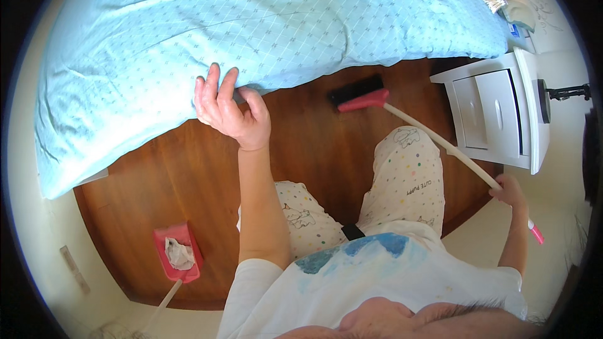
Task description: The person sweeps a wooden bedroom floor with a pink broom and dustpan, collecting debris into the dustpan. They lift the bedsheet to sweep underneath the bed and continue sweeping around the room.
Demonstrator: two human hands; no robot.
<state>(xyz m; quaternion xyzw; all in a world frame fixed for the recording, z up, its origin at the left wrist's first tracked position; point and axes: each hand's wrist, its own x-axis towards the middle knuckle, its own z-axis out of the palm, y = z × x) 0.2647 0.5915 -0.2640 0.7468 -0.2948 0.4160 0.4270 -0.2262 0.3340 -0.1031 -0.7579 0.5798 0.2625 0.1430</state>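
With my right hand I grip the pale handle of a broom near its pink end. The broom's pink head with black bristles lies low over the wooden floor, beside the bed's edge. My left hand is raised at the side of the bed, over the light blue patterned bedspread; its fingers are apart and it holds nothing. Whether it touches the cloth I cannot tell. At the lower left, a pink dustpan with a pale handle stands on the floor, with crumpled whitish paper in it.
A white nightstand with drawers stands at the right, between the bed and the wall. A black clamp-like arm is attached near its top. Cotton swabs lie at the bed's upper right. Brown wooden floor runs between the bed and my legs.
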